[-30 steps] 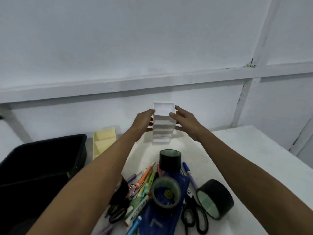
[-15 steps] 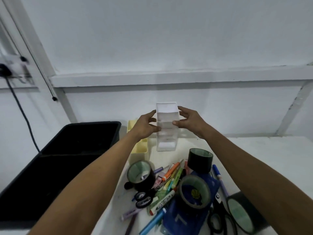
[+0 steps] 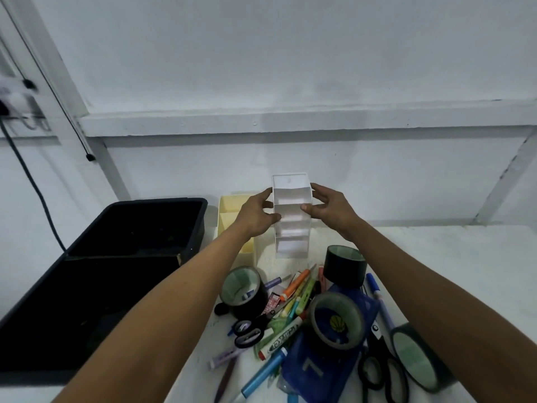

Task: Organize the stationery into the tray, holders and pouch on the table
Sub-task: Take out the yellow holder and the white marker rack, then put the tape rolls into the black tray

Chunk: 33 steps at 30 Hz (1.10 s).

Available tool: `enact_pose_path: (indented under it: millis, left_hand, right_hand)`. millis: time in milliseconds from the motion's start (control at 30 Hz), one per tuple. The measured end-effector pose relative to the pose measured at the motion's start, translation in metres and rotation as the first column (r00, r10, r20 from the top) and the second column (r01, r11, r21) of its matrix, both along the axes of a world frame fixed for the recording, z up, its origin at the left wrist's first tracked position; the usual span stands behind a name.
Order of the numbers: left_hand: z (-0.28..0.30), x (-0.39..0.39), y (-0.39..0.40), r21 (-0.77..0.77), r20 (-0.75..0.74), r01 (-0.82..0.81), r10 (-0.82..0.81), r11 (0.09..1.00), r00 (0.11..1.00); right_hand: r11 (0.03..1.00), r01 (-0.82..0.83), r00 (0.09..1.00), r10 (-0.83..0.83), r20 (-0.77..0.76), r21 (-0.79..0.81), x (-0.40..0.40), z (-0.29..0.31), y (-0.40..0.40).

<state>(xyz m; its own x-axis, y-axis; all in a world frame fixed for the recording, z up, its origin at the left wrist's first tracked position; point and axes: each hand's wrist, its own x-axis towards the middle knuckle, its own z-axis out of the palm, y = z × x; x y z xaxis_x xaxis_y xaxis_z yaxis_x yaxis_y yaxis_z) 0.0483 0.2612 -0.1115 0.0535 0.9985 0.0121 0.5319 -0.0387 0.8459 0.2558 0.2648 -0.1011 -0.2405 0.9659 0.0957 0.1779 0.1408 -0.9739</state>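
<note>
Since the earlier frame little is being changed: one white tiered holder (image 3: 291, 216) is still being kept upright between both hands at the back of the worktop (image 3: 453, 257), and the view is being seen slightly closer; the left hand (image 3: 255, 216) is being pressed against the holder's left wall with its fingers (image 3: 268, 203) curled onto it, and the right hand (image 3: 328, 207) is being held on the right wall, its fingers (image 3: 305, 207) clamped on the front edge; four stepped compartments are being shown in the holder, which is standing just beside one yellow holder (image 3: 229, 207) on its left; one black tray (image 3: 122, 257) is being seen further left, at the worktop's left edge. Four rolls of dark tape are being counted in the near heap: one left roll (image 3: 244, 289), one upright back roll (image 3: 344, 269), one middle roll (image 3: 337, 324) lying on one blue pouch (image 3: 325, 370), and one right roll (image 3: 415, 356) at the frame's edge; two pairs of scissors are being seen, a small pair (image 3: 247, 334) and a large black pair (image 3: 380, 370); one orange marker (image 3: 295, 285) and one blue pen (image 3: 374, 289) are being picked out among the loose pens, whose full number cannot be told.
</note>
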Motion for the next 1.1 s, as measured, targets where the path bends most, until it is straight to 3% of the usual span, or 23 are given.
enact_pose_path:
  millis: [100,233,333,500,600,833,967,1100]
  left_hand:
    - [0.006,0.004,-0.011,-0.004,-0.109,-0.029,0.029,1.0,0.994]
    - [0.015,0.002,-0.049,0.024,-0.231,-0.072,0.076,0.997,0.97]
    - [0.014,-0.008,-0.09,0.035,-0.275,-0.084,0.09,0.996,0.957]
    - [-0.008,-0.026,-0.142,-0.129,-0.468,0.062,-0.116,0.99,0.876]
    - [-0.02,-0.027,-0.152,-0.133,-0.563,0.112,-0.168,0.985,0.81]
    - [-0.031,-0.025,-0.158,-0.077,-0.588,0.061,-0.095,0.995,0.803]
    - [-0.03,-0.026,-0.158,-0.087,-0.664,0.12,-0.147,0.989,0.733]
    - [-0.009,-0.037,-0.156,-0.036,-0.678,0.126,-0.117,0.991,0.726]
  right_hand:
    - [0.999,0.035,0.997,-0.036,0.073,0.016,0.001,-0.005,-0.009]
    - [0.987,0.151,0.935,-0.162,0.317,0.06,0.01,-0.009,-0.032]
    - [0.995,0.083,0.885,-0.1,0.455,0.057,0.025,-0.013,-0.054]
    - [0.999,-0.017,0.643,-0.024,0.765,0.045,0.056,-0.026,-0.079]
    - [0.998,-0.054,0.6,0.001,0.8,0.039,0.063,-0.031,-0.085]
    - [0.986,-0.105,0.544,-0.049,0.838,0.126,0.054,-0.037,-0.092]
    - [0.982,-0.101,0.564,-0.074,0.823,0.158,0.05,-0.029,-0.094]
    - [0.976,-0.14,0.617,-0.047,0.786,0.169,0.033,0.002,-0.103]
